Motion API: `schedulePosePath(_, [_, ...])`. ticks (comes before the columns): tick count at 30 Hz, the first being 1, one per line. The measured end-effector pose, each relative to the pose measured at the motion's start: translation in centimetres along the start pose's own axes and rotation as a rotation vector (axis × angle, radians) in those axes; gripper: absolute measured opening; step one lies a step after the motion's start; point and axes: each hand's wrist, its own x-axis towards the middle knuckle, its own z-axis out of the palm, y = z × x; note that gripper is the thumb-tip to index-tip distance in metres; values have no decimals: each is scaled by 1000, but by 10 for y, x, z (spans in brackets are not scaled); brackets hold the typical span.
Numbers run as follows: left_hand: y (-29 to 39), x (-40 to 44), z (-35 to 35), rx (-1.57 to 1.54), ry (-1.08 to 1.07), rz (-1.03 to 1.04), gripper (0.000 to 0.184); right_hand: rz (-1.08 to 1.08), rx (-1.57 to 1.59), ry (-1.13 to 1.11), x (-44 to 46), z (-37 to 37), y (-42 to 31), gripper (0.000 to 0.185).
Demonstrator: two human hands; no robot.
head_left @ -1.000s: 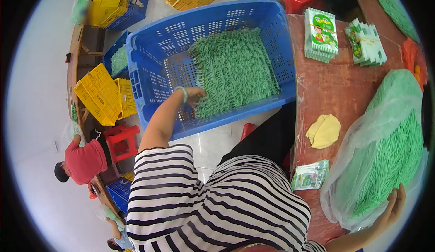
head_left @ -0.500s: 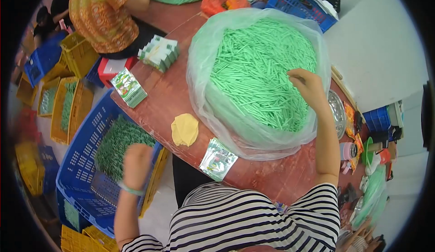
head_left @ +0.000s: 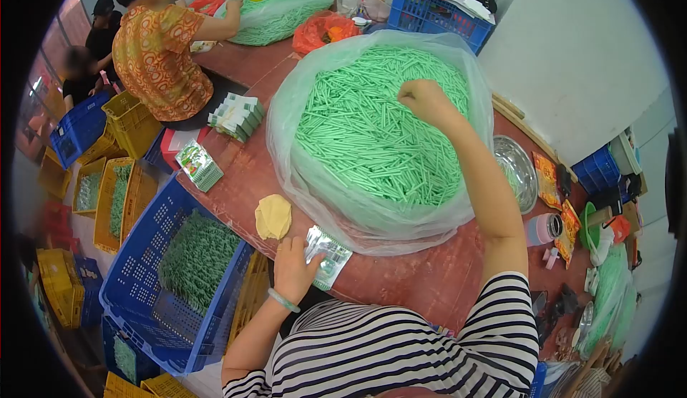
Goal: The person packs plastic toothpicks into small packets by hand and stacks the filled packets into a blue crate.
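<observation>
My left hand, with a pale bangle at its wrist, is at the near table edge. Its thumb and fingers are apart at the left side of a stack of shiny green-and-silver packets, and the thumb tip touches them. Over a large clear plastic bag full of thin light-green sticks, my right hand has its fingers curled together. Whatever it may hold is hidden. A folded yellow cloth lies just beyond my left hand.
Left of the table stands a blue crate holding green packets. More packet stacks sit at the table's left edge, near a seated person. A metal bowl and a jar are at right.
My left hand has moved from over the blue crate rightward to the packet stack. My right hand has shifted up and left over the sticks, and the camera view has tilted.
</observation>
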Motion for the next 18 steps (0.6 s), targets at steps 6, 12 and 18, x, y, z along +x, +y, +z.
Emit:
schedulePosePath(6, [-1, -3, 1, -16, -38, -5, 34, 124, -17, -180, -28, -2, 18, 14])
schedulePosePath(12, [3, -3, 1, -49, -11, 0, 34, 315, -251, -79, -47, 23, -11, 24])
schedulePosePath(18, [-3, -5, 11, -67, 8, -58, 26, 373, -186, -164, -45, 28, 6, 49])
